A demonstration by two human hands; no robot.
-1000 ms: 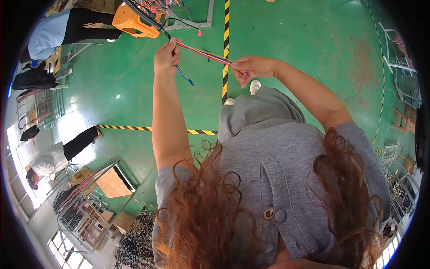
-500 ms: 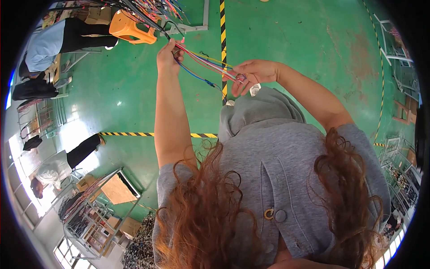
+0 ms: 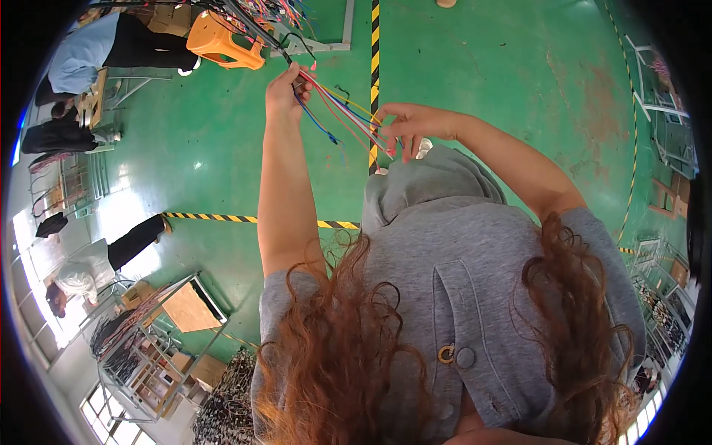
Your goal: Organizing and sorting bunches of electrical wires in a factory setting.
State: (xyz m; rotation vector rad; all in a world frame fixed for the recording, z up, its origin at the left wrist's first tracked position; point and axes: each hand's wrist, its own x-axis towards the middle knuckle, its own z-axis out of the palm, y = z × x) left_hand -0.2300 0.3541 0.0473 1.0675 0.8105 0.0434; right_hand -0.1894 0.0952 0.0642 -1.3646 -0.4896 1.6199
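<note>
A dark cable harness (image 3: pixel 256 30) comes in from the upper left and splits into thin coloured wires (image 3: pixel 345 106). Near the split, my left hand (image 3: pixel 288 90) is closed around the bundle. Red, white, yellow and blue wires fan from it toward my right hand (image 3: pixel 419 124). Its bent fingers are among the wire ends, with yellow and blue wires running in at the fingertips; the exact grip is partly hidden. A blue wire with a dark connector (image 3: pixel 333 139) hangs loose below the bundle.
An orange plastic stool (image 3: pixel 222 43) stands at the upper left beside a person in light blue (image 3: pixel 85 52). Another person (image 3: pixel 81 271) is at the left. A metal-framed rack (image 3: pixel 189 308) holds cables at the lower left. Striped tape (image 3: pixel 374 44) crosses the green floor.
The wires have spread apart, and some red and white ends now hang below my right fingers. My right hand's fingers have shifted and point more downward. My left hand keeps its grip.
</note>
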